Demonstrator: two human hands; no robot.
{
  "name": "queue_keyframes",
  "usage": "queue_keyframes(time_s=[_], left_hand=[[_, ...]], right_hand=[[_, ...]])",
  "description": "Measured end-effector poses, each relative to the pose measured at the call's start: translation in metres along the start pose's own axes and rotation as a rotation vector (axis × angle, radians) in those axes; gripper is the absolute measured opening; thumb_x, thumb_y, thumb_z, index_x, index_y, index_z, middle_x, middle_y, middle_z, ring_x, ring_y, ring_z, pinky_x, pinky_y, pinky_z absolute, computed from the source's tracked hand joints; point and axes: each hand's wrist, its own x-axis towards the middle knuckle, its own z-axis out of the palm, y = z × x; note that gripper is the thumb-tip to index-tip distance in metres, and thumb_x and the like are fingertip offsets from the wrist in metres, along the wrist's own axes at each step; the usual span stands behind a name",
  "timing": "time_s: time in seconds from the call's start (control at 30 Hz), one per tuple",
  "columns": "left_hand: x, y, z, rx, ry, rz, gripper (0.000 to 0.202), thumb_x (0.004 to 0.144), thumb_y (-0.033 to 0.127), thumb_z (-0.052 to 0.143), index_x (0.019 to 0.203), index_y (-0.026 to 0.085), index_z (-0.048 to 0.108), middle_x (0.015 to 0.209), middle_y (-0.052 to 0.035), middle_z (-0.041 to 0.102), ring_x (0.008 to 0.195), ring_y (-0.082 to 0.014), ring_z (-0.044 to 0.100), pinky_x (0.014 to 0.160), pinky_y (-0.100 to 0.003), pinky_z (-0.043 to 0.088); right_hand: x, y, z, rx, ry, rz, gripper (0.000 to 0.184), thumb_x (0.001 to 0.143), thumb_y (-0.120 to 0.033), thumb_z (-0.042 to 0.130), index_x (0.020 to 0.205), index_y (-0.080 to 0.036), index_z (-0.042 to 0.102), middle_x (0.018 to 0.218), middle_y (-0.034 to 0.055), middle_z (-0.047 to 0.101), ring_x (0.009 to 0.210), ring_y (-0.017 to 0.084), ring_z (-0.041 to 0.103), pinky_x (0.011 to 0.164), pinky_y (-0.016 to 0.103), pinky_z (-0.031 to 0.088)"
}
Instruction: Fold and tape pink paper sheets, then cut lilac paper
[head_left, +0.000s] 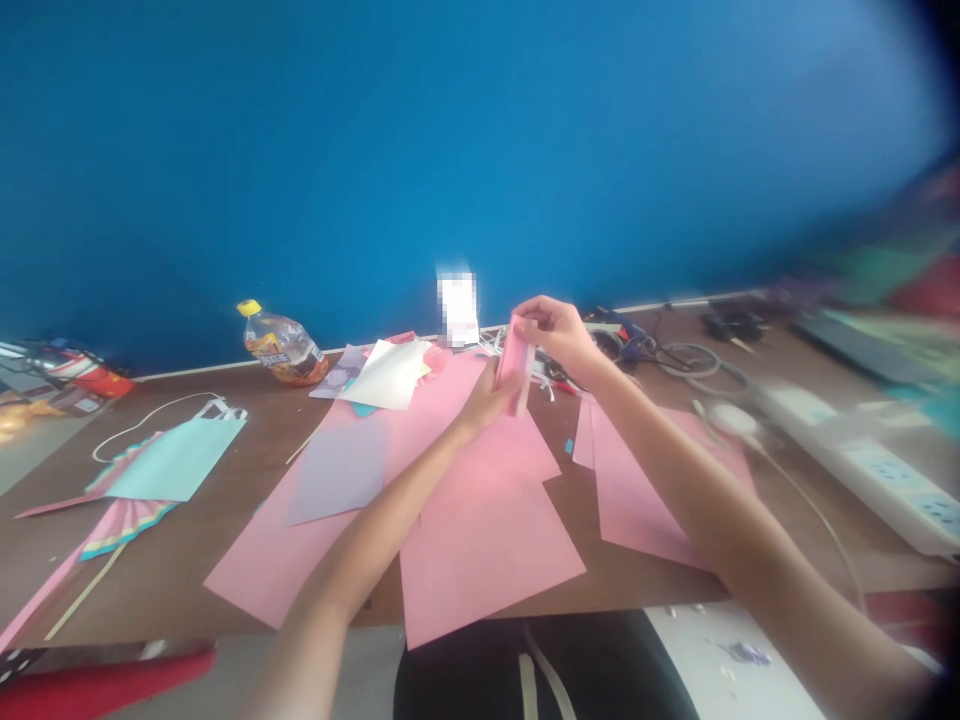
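Nearest, well below the folded pink paper (517,362) and towards the person, a large pink sheet (480,540) lies flat on the brown table (187,560), thin, matte and square-cornered; a lilac sheet (337,470) overlaps it to the lower left of the folded paper, and another pink sheet (645,490) lies to its lower right; far to its left sit a pale blue paper bag (180,455) and a pleated fan (124,520). Above these the folded pink paper is held up off the table, a narrow upright rectangle; the left hand (487,395) cups it from below and the right hand (559,335) pinches its top, so both hands are closed together on it. It looks very light and limp between folds, stiffer along the creases, easy to dent or tear; the folded edges seem the safest place to grip. Beyond it to the left lie a white sheet (390,375) and a tipped plastic bottle (285,345); to its right, tangled cables (675,355); behind all, a smooth blue wall (450,130).
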Motion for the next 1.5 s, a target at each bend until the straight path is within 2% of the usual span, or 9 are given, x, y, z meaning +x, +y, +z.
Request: queue_keyframes(time_s=[0.1,0.2,0.33,0.53,0.67,0.8,0.97,1.23,1.5], left_hand=[[0.000,-0.005,0.001,0.015,-0.013,-0.026,0.059,0.079,0.045,0.071,0.125,0.016,0.048,0.105,-0.0107,0.067,0.083,-0.0197,0.066,0.062,-0.027,0.050],[0.000,-0.009,0.002,0.020,-0.003,0.020,0.063,0.076,0.046,0.074,0.125,0.016,0.049,0.102,-0.0090,0.068,0.078,-0.0181,0.064,0.060,-0.026,0.049],[0.000,-0.016,0.001,0.009,0.035,0.077,0.048,0.082,0.044,0.067,0.119,0.017,0.054,0.094,-0.0056,0.066,0.075,-0.0154,0.061,0.059,-0.024,0.048],[0.002,-0.028,-0.001,0.034,-0.097,-0.016,0.046,0.090,0.055,0.052,0.115,0.017,0.055,0.068,0.0019,0.056,0.049,-0.0085,0.047,0.046,-0.022,0.040],[0.002,-0.031,0.000,0.036,-0.213,0.027,0.050,0.092,0.061,0.045,0.098,0.014,0.058,0.062,0.0005,0.058,0.056,-0.0115,0.057,0.058,-0.025,0.048],[-0.002,-0.025,0.000,-0.021,-0.343,-0.010,0.053,0.089,0.064,0.047,0.094,0.013,0.059,0.076,-0.0076,0.069,0.063,-0.0135,0.064,0.067,-0.028,0.052],[-0.005,-0.019,0.001,-0.134,-0.372,-0.094,0.060,0.087,0.069,0.046,0.098,0.012,0.061,0.094,-0.0147,0.073,0.083,-0.0222,0.072,0.081,-0.036,0.056],[-0.001,-0.026,-0.003,-0.144,-0.454,-0.116,0.050,0.084,0.059,0.060,0.102,0.012,0.062,0.098,-0.0168,0.073,0.089,-0.0258,0.073,0.090,-0.044,0.055],[0.000,-0.029,-0.004,-0.226,-0.607,-0.142,0.051,0.088,0.052,0.060,0.122,0.018,0.043,0.112,-0.0188,0.070,0.097,-0.0245,0.071,0.095,-0.049,0.051]], right_hand=[[0.000,-0.002,-0.003,-0.009,0.034,0.003,0.032,0.075,-0.042,0.071,0.096,-0.018,0.068,0.084,0.0049,0.070,0.062,0.013,0.053,0.054,0.027,0.041],[0.000,-0.003,-0.002,0.030,0.013,0.003,0.032,0.075,-0.039,0.070,0.098,-0.017,0.068,0.087,0.0064,0.071,0.070,0.017,0.059,0.060,0.029,0.046],[-0.001,-0.003,0.002,0.039,-0.011,-0.006,0.033,0.076,-0.036,0.069,0.102,-0.016,0.070,0.089,0.0078,0.071,0.078,0.020,0.062,0.065,0.031,0.048],[0.001,-0.003,-0.003,-0.039,0.059,-0.012,0.031,0.075,-0.035,0.066,0.100,-0.016,0.072,0.093,0.0077,0.073,0.077,0.020,0.062,0.064,0.031,0.048],[0.003,-0.002,-0.007,-0.066,0.086,-0.009,0.030,0.076,-0.035,0.065,0.098,-0.016,0.073,0.091,0.0076,0.072,0.076,0.021,0.062,0.062,0.030,0.047],[0.003,0.000,-0.006,-0.089,0.036,-0.021,0.030,0.076,-0.034,0.065,0.099,-0.016,0.074,0.095,0.0085,0.072,0.079,0.022,0.063,0.064,0.031,0.048],[0.001,0.000,-0.005,-0.100,-0.007,-0.027,0.030,0.078,-0.033,0.064,0.101,-0.015,0.074,0.093,0.0085,0.072,0.077,0.021,0.062,0.062,0.030,0.047],[0.001,0.001,-0.006,-0.127,-0.008,-0.038,0.029,0.078,-0.032,0.063,0.100,-0.015,0.074,0.092,0.0084,0.072,0.076,0.021,0.062,0.064,0.031,0.047],[-0.001,-0.002,-0.004,-0.134,-0.003,-0.049,0.029,0.079,-0.031,0.061,0.098,-0.014,0.074,0.089,0.0082,0.073,0.075,0.020,0.063,0.063,0.029,0.046]])
